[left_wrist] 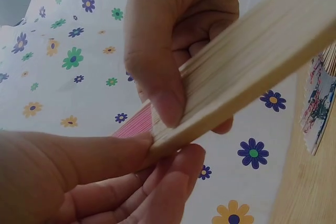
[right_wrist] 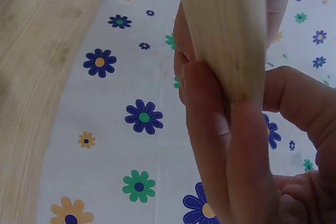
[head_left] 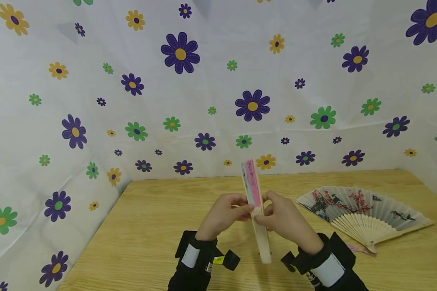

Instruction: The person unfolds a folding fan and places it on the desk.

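A folded hand fan (head_left: pixel 256 226) with pale wooden ribs and a pink and light-blue edge is held upright above the table, tilted slightly. My left hand (head_left: pixel 225 212) pinches its left side near the middle, thumb in front. From the other side my right hand (head_left: pixel 285 218) grips it at about the same height. In the left wrist view, the thumb (left_wrist: pixel 94 158) of my left hand presses the rib edge, and my right hand (left_wrist: pixel 168 40) comes from above. The right wrist view shows the wooden ribs (right_wrist: pixel 226 30) against my right hand's fingers (right_wrist: pixel 252 156).
An open fan (head_left: pixel 364 210) with painted blossoms and birds lies on the wooden table (head_left: pixel 142 234) to the right. Its pink tassel (head_left: pixel 360 248) trails beside the pivot. A white cloth (head_left: pixel 211 81) with flower prints hangs behind and at both sides.
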Demonstrator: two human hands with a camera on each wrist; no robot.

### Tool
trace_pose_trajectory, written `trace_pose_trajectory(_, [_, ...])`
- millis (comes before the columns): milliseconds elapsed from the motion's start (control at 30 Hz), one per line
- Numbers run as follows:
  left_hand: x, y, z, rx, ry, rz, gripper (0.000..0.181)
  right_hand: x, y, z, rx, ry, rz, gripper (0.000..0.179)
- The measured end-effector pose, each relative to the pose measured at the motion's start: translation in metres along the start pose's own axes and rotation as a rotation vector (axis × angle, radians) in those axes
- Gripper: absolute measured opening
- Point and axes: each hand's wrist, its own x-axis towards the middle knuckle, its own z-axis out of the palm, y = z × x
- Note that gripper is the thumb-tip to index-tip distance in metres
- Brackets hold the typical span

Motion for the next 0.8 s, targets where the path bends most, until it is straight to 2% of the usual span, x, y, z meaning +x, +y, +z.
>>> trace_pose_trajectory(167, [0.0009,0.0012,0.0022,0.005,0.026,-0.026,0.02,-0.0011,-0.0025,0.0012,-0.077,0.063,0.016,0.032])
trace_pose_trajectory(400, [0.0031,-0.0005,0.0026,-0.001,0.052,-0.026,0.019,-0.0006,-0.0036,0.0011,-0.146,0.122,0.031,0.033])
trace_pose_trajectory(633, [0.002,0.0024,0.0042,0.108,0.042,-0.062,0.018,-0.0009,-0.0036,0.0022,-0.156,0.112,0.04,0.03])
trace_pose_trajectory(800, [0.0003,0.0023,0.002,0.132,0.035,-0.066,0.017,-0.0018,-0.0033,0.0024,-0.193,0.141,0.041,0.029])
